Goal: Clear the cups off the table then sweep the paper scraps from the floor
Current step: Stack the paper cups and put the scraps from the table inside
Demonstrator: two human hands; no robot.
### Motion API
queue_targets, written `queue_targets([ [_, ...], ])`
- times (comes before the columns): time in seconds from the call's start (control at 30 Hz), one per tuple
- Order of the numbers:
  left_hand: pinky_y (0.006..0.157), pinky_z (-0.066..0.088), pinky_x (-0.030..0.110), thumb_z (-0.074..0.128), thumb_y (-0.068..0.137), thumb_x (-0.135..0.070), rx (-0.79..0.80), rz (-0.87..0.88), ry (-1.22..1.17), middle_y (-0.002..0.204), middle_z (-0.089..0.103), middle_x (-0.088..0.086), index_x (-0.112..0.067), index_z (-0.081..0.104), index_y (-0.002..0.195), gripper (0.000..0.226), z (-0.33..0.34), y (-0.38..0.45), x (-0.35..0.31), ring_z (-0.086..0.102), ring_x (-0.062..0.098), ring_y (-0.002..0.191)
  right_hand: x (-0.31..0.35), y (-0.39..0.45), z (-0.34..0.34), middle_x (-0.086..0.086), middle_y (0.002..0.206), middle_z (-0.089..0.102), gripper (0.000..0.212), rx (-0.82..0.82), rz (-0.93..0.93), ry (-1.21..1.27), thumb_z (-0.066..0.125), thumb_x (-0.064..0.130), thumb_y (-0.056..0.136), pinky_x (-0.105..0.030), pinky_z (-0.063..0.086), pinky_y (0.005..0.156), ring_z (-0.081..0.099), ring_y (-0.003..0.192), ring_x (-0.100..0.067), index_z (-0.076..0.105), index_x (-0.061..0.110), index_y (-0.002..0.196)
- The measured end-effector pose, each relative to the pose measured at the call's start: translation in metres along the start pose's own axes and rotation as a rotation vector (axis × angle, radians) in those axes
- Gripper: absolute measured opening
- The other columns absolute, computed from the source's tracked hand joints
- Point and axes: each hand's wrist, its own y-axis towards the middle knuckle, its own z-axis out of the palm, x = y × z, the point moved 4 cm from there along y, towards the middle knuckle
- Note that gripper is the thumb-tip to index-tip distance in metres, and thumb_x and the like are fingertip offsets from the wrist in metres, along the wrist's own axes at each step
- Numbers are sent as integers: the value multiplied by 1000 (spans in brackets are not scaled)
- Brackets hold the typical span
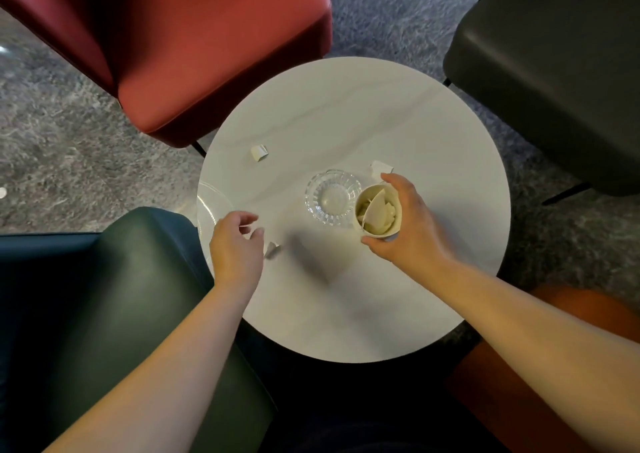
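Gripping round paper cup [378,212] stuffed with crumpled scraps: right hand [408,224], fingers curling round rim. Left hand [235,245] hovering, fingers loosely curled, holding nothing, beside ribbed glass dish [332,197] on smooth round table [346,113].

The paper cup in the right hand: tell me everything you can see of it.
The paper cup is small, off-white and thin-walled, seen from above and roughly upright. It is stuffed with crumpled paper pieces, one curved scrap standing inside. The right hand grips it, fingers round the far rim, thumb on the near side. It sits beside the glass ashtray, over the round white table.
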Motion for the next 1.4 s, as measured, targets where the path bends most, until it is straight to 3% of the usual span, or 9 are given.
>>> queue_targets([
  [0.17, 75, 38, 20, 74, 84, -34, 176, 3, 127, 112, 48, -5, -21, 58, 112, 35, 17, 11, 46, 53, 11, 97, 3, -8, 7, 16, 124, 49, 92, 31, -2, 19, 88, 36, 60, -25, 46, 79, 51, 105, -7, 27, 51, 128],
  [0.33, 80, 43, 22, 73, 86, -20, 235, 99, 227, 105, 46, -2, -20, 59, 104, 22, 35, 18, 53, 54, 9, 82, 7, -12, 11, 16, 125, 48, 91, 54, -17, -12, 87, 36, 62, -12, 39, 73, 48, 105, -3, 27, 48, 129],
  [0.53, 64, 34, 15, 65, 92, -23, 220, 125, 242, 94, 55, -2, -18, 63, 92, 6, 38, 20, 43, 53, 12, 78, 11, -14, 9, 17, 128, 45, 92, 60, -18, -50, 86, 35, 65, -11, 37, 74, 44, 103, 0, 27, 43, 135],
  [0.7, 61, 39, 8, 66, 92, -31, 179, 80, -67, 82, 63, -14, -31, 60, 89, 7, 31, 13, -6, 60, -2, 77, 11, -15, 10, 28, 104, 40, 99, -16, -7, -29, 87, 38, 60, 11, 29, 64, 40, 91, 31, 21, 48, 134],
  [0.77, 62, 42, 5, 71, 89, -30, 140, 128, -233, 81, 65, -11, -36, 57, 96, 16, 25, 5, -37, 60, -4, 76, 7, -14, 12, 30, 103, 41, 102, -34, 10, 7, 87, 39, 58, 5, 36, 60, 41, 90, 32, 19, 50, 134],
  [0.87, 67, 46, 7, 74, 86, -31, 111, 331, -375, 83, 65, -14, -41, 55, 98, 25, 15, -20, -87, 63, 1, 80, 0, -10, 19, 27, 115, 44, 105, -30, 39, 62, 87, 39, 54, -18, 49, 76, 54, 95, 6, 20, 50, 134],
  [1.0, 70, 46, 11, 75, 85, -18, 220, 623, -305, 85, 65, -15, -28, 62, 98, 21, 19, -52, -123, 62, 3, 81, -3, -10, 25, 15, 113, 56, 105, -42, 57, 80, 84, 39, 53, -40, 57, 78, 62, 95, -12, 17, 50, 133],
  [1.13, 75, 38, 12, 71, 87, -18, 380, 713, -28, 87, 65, -17, -25, 68, 105, 20, 37, -56, -127, 51, 3, 87, -2, -10, 20, 18, 106, 57, 99, -74, 73, 80, 79, 44, 57, -34, 56, 73, 63, 87, -8, 16, 50, 133],
  [1.4, 80, 48, 21, 65, 91, -18, 146, 413, -62, 101, 64, -13, -26, 63, 105, 17, 28, 40, -88, 58, 3, 88, 0, -5, 0, 23, 105, 51, 88, -86, 74, 67, 84, 37, 61, -9, 40, 64, 56, 88, 3, 26, 51, 126],
])
